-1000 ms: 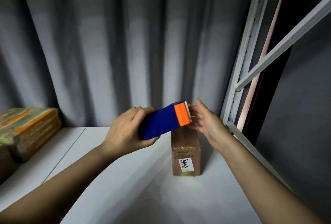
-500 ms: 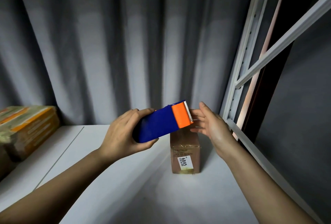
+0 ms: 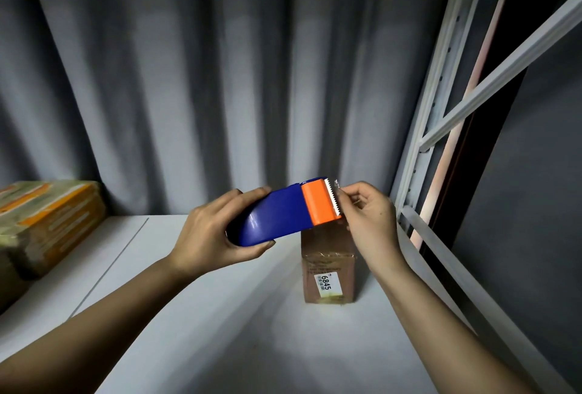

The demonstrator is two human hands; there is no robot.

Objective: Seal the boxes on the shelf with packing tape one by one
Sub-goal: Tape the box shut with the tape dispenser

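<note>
Grey pleated curtain [image 3: 220,78] hangs behind a white shelf [image 3: 236,330], with a pale metal upright [image 3: 419,129] of the rack rising at two o'clock. Near the middle of the shelf, slightly toward four o'clock, stands a small brown box [image 3: 327,271], its near face bearing a white label [image 3: 327,284] printed 6845. Just above its far top edge the person's left hand [image 3: 214,233] grips the blue body of a tape dispenser [image 3: 283,214], fingers curled over the top and thumb underneath, the orange toothed end pointing toward three o'clock. The right hand [image 3: 368,214] sits at that toothed end, thumb and forefinger pinched together on the clear tape end [image 3: 337,186] beside the blade. Half a second earlier the right hand's fingers were straight and spread beside the blade; now they have curled into the pinch. The dispenser and the box have scarcely shifted over that time. At nine o'clock, well apart from the hands, a stack of tape-wrapped yellow and orange cartons [image 3: 47,223] sits at the left end of the shelf.
</note>
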